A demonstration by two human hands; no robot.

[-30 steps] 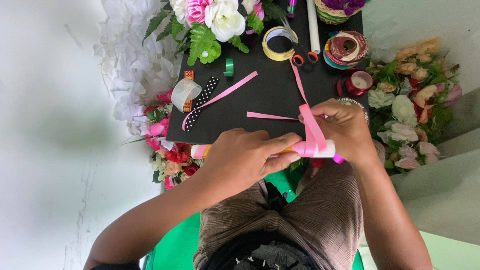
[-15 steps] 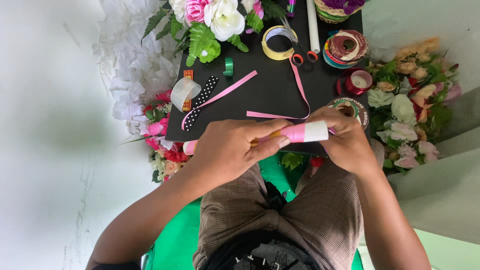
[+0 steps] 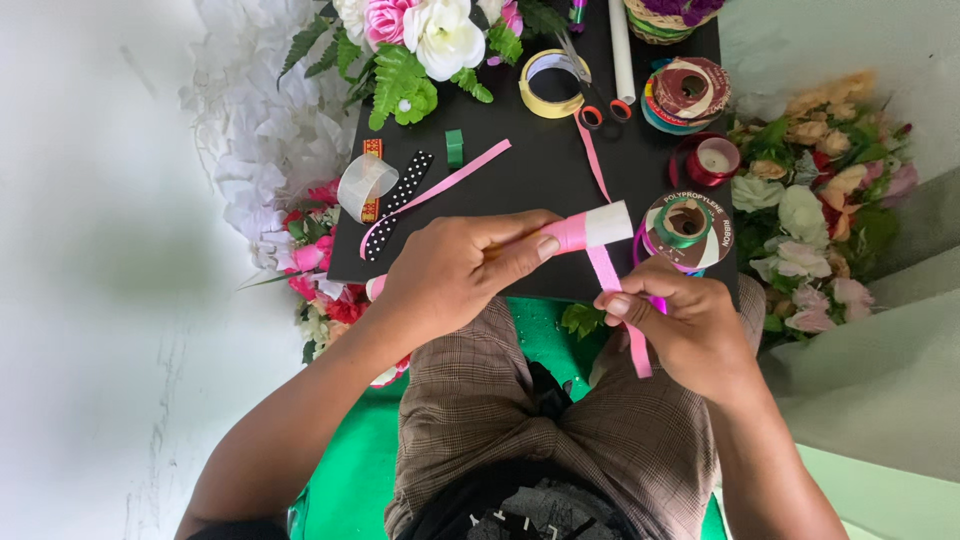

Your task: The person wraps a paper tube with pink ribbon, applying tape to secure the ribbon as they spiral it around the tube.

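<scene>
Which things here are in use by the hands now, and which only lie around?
In use:
left hand
white tube
right hand
pink ribbon

Lying about:
scissors
yellow tape roll
ribbon spool
dotted ribbon
artificial flowers

Craft table: ribbon spools (image 3: 688, 92), artificial flowers (image 3: 440, 35)

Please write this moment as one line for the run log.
left hand: holds white tube | right hand: pinches pink ribbon | ribbon spools beside, on black board
</scene>
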